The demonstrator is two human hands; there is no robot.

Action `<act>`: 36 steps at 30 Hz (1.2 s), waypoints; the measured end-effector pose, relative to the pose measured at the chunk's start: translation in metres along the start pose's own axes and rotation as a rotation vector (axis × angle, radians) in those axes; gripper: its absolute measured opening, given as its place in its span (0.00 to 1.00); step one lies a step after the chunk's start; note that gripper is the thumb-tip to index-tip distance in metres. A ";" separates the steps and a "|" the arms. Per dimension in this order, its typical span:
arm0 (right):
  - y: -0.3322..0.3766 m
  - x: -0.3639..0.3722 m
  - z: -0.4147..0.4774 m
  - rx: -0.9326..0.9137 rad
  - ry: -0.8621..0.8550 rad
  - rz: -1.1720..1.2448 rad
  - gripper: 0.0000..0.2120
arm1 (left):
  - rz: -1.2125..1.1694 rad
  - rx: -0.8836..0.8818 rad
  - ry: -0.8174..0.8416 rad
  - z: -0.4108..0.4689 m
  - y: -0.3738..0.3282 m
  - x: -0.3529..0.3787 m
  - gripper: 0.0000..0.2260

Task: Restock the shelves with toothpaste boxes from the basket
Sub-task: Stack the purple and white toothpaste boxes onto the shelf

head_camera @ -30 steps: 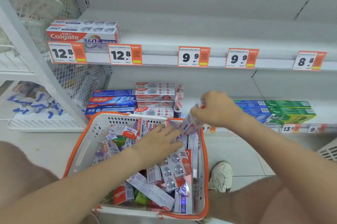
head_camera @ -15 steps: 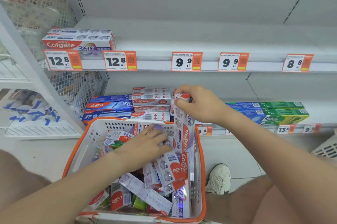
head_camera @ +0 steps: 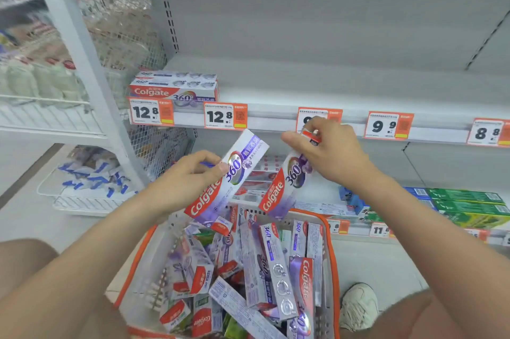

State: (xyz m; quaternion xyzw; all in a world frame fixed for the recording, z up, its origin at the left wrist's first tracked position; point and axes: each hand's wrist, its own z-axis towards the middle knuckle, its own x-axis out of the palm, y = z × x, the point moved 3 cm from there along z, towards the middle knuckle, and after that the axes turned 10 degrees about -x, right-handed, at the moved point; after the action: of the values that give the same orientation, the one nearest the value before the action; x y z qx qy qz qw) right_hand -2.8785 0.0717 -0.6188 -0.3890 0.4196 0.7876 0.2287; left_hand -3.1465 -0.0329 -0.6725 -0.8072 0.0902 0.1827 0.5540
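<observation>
Gripping a purple-and-white Colgate 360 toothpaste box (head_camera: pixel 230 174) near its middle, the person's left hand (head_camera: pixel 190 173) holds it tilted above the far rim of the orange-trimmed basket (head_camera: pixel 150 269). The right hand (head_camera: pixel 328 150), just to the right, pinches the upper end of a second Colgate 360 box (head_camera: pixel 285 189), which hangs slanted with its lower end over the basket's far edge. The two boxes are near each other but apart. More toothpaste boxes (head_camera: pixel 265 269) lie jumbled in the basket. On the middle shelf (head_camera: pixel 345 84), far left, a small stack of Colgate 360 boxes (head_camera: pixel 176 86) sits above a 12.8 price tag (head_camera: pixel 151 112). Green boxes (head_camera: pixel 466 206) lie on the lower shelf (head_camera: pixel 320 193) at right, and a pale shoe (head_camera: pixel 358 305) shows on the floor beside the basket.
</observation>
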 end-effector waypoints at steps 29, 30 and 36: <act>0.097 0.025 0.087 -0.312 0.262 0.860 0.29 | 0.328 0.331 -0.127 -0.001 -0.089 -0.109 0.37; 0.099 0.026 0.091 -0.309 0.177 0.886 0.26 | 0.341 0.363 -0.209 0.004 -0.091 -0.115 0.39; 0.090 0.046 0.136 -0.152 -0.373 1.032 0.23 | 0.300 0.446 -0.801 0.040 -0.082 -0.139 0.26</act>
State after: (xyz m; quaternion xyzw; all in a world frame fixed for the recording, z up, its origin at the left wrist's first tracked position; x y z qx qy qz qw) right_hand -3.0250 0.1388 -0.5653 -0.0024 0.4500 0.8811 -0.1452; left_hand -3.2537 0.0269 -0.5599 -0.5130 0.0222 0.5336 0.6720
